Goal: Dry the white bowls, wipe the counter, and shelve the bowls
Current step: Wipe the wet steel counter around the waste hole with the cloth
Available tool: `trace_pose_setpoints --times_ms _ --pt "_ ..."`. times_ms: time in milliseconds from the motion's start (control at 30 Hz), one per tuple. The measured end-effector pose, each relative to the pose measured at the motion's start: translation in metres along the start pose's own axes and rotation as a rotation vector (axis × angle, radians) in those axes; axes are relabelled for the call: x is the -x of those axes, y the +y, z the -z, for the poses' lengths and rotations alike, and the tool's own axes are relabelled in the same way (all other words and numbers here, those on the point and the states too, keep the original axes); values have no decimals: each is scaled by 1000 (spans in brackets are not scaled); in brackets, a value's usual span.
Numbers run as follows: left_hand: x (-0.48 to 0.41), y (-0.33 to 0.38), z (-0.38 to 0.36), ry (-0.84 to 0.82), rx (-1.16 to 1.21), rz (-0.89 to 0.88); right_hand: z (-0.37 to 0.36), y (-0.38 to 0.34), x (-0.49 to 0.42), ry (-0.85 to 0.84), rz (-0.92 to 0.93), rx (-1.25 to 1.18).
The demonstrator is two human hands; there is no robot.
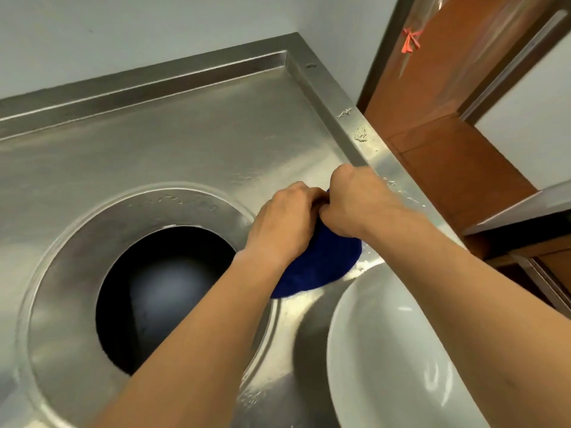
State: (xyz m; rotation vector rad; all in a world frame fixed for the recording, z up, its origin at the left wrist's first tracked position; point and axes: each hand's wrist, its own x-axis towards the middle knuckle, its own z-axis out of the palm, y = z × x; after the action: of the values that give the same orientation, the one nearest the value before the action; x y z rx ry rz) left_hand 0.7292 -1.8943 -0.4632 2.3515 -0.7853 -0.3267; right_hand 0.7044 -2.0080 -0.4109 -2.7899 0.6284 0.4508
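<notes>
A dark blue cloth [321,264] hangs bunched over the stainless steel counter [173,143], near its right edge. Both hands grip its top: my left hand [284,220] from the left, my right hand [358,199] from the right, knuckles touching. A large white bowl [389,350] sits upright on the counter at the lower right, partly under my right forearm. Water drops glisten on the counter around the cloth and bowl.
A big round opening [160,295] with a sloped steel collar, dark inside, lies left of the hands. A raised steel rim [349,115] runs along the counter's right edge, wet in spots. Beyond it are an orange-brown floor and a door frame [506,66].
</notes>
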Motion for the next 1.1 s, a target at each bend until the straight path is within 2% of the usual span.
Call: trace_pose_setpoints --times_ms 300,433,600,700,800,867,933,1000,1100 --pt "114 -32 21 31 25 72 -29 -72 70 -209 5 31" --pt "174 -51 33 -116 38 139 -55 -97 126 -236 89 60" --pt "248 -81 59 -220 137 268 -100 -110 190 -260 139 -327" --pt "282 -96 92 -112 229 377 -107 -129 217 -241 102 -721" --pt "314 -100 131 36 454 460 -102 -153 243 -194 136 -1028" --pt "336 -96 156 -12 692 496 -96 -169 258 -152 190 -1122" --pt "353 -92 176 -96 806 491 -89 -185 269 -137 201 -1214" --pt "368 -93 192 -145 762 486 -84 -199 278 -157 153 -1312" --pt "389 -98 203 -125 473 481 -84 -210 287 -173 112 -1311"
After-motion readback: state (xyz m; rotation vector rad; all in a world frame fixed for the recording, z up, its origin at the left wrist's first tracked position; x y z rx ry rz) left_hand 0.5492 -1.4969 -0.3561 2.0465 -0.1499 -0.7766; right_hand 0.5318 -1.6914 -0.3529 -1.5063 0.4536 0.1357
